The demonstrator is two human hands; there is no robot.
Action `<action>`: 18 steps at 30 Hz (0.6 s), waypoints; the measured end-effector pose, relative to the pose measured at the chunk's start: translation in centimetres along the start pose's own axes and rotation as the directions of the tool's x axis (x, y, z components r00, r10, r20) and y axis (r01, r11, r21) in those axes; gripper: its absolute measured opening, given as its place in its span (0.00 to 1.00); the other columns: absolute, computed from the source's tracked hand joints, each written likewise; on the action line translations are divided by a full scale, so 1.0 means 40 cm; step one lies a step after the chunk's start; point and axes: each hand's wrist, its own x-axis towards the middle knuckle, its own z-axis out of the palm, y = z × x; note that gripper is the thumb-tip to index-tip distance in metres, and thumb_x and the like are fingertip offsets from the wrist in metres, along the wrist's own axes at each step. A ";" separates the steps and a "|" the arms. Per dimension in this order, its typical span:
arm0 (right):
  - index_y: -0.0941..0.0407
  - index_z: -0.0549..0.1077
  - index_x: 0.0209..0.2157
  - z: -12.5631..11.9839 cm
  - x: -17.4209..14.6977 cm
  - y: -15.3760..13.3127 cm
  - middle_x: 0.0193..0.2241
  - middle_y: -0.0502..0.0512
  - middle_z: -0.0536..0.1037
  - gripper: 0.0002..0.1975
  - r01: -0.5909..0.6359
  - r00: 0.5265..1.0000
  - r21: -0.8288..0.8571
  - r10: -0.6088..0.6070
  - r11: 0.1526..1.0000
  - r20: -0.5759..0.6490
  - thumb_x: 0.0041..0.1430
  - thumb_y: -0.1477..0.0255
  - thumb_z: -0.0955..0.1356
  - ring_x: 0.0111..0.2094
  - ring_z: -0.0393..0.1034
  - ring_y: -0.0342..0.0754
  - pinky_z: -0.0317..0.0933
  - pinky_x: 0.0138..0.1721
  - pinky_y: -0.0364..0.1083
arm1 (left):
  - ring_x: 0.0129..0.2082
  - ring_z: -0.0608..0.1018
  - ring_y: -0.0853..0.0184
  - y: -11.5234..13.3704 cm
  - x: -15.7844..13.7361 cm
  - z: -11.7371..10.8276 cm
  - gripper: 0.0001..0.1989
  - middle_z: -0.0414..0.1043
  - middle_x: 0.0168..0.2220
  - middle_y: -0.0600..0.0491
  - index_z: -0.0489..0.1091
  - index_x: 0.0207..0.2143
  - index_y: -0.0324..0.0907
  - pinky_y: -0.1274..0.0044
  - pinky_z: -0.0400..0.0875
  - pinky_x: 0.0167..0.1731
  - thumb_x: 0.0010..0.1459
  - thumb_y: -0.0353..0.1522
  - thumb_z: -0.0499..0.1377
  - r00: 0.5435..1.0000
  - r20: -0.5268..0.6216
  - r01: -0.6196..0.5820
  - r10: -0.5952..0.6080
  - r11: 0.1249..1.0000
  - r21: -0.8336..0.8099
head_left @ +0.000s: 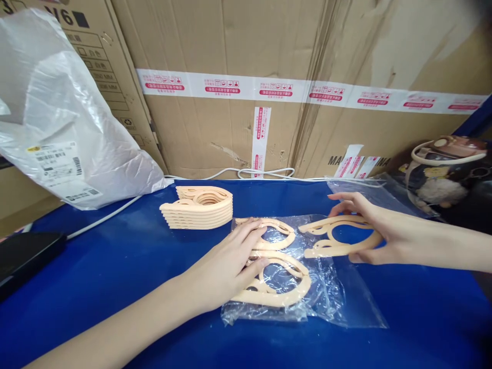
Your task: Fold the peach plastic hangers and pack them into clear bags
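Two peach plastic folding hangers, the upper one (286,226) and the lower one (292,299), lie folded on the table with a clear plastic bag (326,292) around or under them; I cannot tell which. My left hand (230,261) rests across their left ends, fingers stretched over the upper hanger and thumb over the lower. Just right of them, my right hand (371,230) grips a third folded hanger (330,251) by its rounded end, its tips pointing left above the bag. A neat stack of folded hangers (200,215) stands behind my left hand.
The blue table (184,338) runs back to large cardboard boxes (215,133). A white shipping bag (88,138) leans at the left near a black device (31,256). A white cable (215,177) lies along the back. More clear plastic (369,197) and a bag with trinkets (442,174) sit at the right.
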 end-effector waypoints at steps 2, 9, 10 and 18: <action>0.47 0.53 0.60 0.027 0.008 -0.009 0.52 0.62 0.69 0.35 -0.063 0.973 0.095 0.040 0.993 0.226 0.54 0.66 0.71 0.32 0.78 0.48 0.72 0.28 0.38 | 0.67 0.48 0.58 0.002 -0.001 0.001 0.28 0.45 0.68 0.48 0.50 0.64 0.41 0.62 0.50 0.64 0.67 0.45 0.45 1.000 -0.004 -0.012 0.012 1.000 -0.001; 0.47 0.44 0.62 0.108 0.026 -0.023 0.57 0.62 0.63 0.40 -0.101 0.942 0.219 0.022 0.970 0.334 0.55 0.62 0.70 0.46 0.74 0.56 0.74 0.40 0.49 | 0.65 0.54 0.61 0.009 -0.008 0.002 0.25 0.51 0.66 0.48 0.52 0.63 0.42 0.65 0.56 0.62 0.68 0.42 0.43 0.996 -0.060 -0.055 0.060 0.995 0.078; 0.48 0.42 0.63 0.113 0.029 -0.021 0.57 0.63 0.64 0.43 -0.076 0.944 0.165 0.017 0.983 0.330 0.55 0.61 0.71 0.45 0.74 0.56 0.74 0.40 0.49 | 0.65 0.56 0.61 0.006 -0.006 -0.001 0.23 0.53 0.65 0.47 0.53 0.62 0.41 0.65 0.57 0.61 0.69 0.39 0.42 0.993 -0.087 -0.064 0.075 0.990 0.126; 0.49 0.41 0.66 0.118 0.043 -0.012 0.57 0.62 0.68 0.46 -0.014 0.975 -0.034 0.021 0.999 0.220 0.54 0.59 0.70 0.42 0.76 0.55 0.71 0.43 0.51 | 0.47 0.73 0.57 -0.049 0.026 -0.040 0.19 0.73 0.47 0.43 0.68 0.51 0.33 0.65 0.65 0.47 0.61 0.20 0.47 0.968 -0.114 -0.093 0.225 0.740 0.666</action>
